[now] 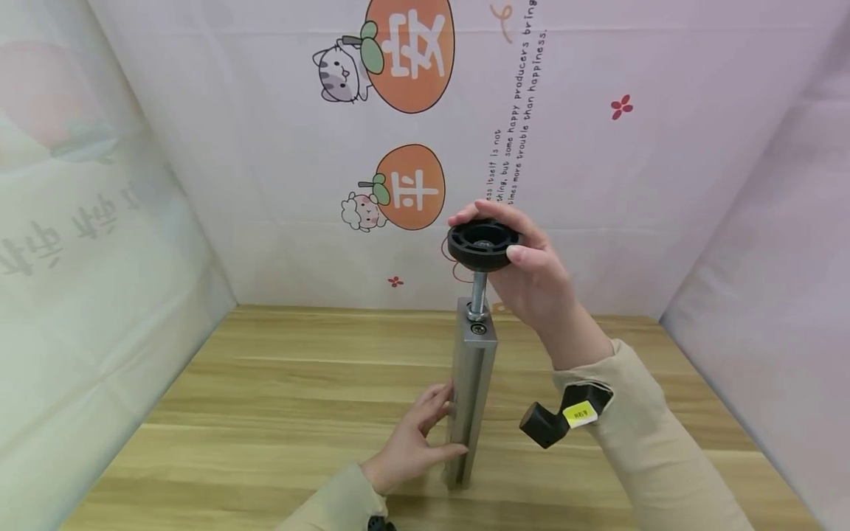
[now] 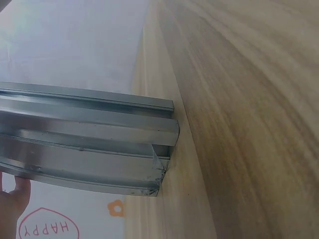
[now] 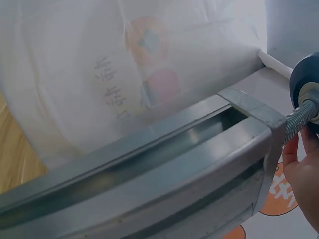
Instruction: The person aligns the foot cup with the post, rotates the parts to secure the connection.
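Note:
A grey aluminium profile (image 1: 473,391) stands upright on the wooden table, slotted along its sides. From the plate at its top rises a threaded rod (image 1: 479,291), which carries a round black foot (image 1: 474,258). My right hand (image 1: 538,280) grips the foot's rim, thumb at the front and fingers behind. Lower down, my left hand (image 1: 415,446) holds the profile between thumb and fingers. The profile's bottom end (image 2: 167,149) meets the tabletop in the left wrist view. In the right wrist view the rod (image 3: 299,121) leads from the end plate (image 3: 271,144) to the foot.
The wood-grain table (image 1: 299,383) is walled by pale printed cloth (image 1: 279,147) at the back and both sides. A black wrist device (image 1: 547,424) with a yellow label sits on the right sleeve (image 1: 651,435).

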Demonstrator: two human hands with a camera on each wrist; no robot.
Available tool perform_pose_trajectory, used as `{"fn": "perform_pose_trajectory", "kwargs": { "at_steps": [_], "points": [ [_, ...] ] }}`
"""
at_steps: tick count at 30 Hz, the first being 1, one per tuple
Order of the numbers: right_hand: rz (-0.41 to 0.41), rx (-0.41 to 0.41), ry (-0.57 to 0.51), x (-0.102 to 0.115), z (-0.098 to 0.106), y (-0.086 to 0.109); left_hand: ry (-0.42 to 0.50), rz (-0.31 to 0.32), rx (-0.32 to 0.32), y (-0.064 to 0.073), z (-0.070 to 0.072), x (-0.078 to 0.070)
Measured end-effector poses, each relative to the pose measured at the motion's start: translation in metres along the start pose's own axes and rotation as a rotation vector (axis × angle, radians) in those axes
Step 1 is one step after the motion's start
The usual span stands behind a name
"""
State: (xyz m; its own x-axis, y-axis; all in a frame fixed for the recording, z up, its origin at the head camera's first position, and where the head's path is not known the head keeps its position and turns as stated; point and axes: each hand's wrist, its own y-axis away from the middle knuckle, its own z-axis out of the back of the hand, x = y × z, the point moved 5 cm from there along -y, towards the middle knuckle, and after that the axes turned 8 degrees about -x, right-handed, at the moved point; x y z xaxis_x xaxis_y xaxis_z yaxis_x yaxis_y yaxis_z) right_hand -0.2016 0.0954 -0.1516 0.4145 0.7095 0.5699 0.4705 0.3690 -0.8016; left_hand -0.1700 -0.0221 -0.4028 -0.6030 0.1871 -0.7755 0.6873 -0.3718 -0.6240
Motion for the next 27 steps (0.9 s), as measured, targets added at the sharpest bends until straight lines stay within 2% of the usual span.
{"fn": "perform_pose_trajectory", "kwargs": {
  "at_steps": [4,8,11,17,23,27],
  "points": [
    [0.033,-0.059,0.151,0.004,0.000,0.002,0.000,0.037,-0.005,0.001,0.001,0.000],
    [0.040,-0.133,0.343,0.008,0.001,0.004,0.000,0.038,-0.005,0.001,0.001,0.000],
    [0.041,-0.170,0.477,0.012,0.000,0.006,0.000,0.015,-0.005,0.001,0.001,-0.001],
    [0.081,-0.146,0.709,0.018,-0.002,0.007,-0.019,-0.074,0.003,0.001,0.000,0.001],
    [0.145,-0.102,1.061,0.027,-0.008,0.005,-0.021,-0.039,0.001,0.002,0.001,0.004],
    [0.166,-0.129,1.207,0.031,-0.016,0.003,-0.030,-0.054,-0.001,0.001,0.001,0.004]
  ]
}}
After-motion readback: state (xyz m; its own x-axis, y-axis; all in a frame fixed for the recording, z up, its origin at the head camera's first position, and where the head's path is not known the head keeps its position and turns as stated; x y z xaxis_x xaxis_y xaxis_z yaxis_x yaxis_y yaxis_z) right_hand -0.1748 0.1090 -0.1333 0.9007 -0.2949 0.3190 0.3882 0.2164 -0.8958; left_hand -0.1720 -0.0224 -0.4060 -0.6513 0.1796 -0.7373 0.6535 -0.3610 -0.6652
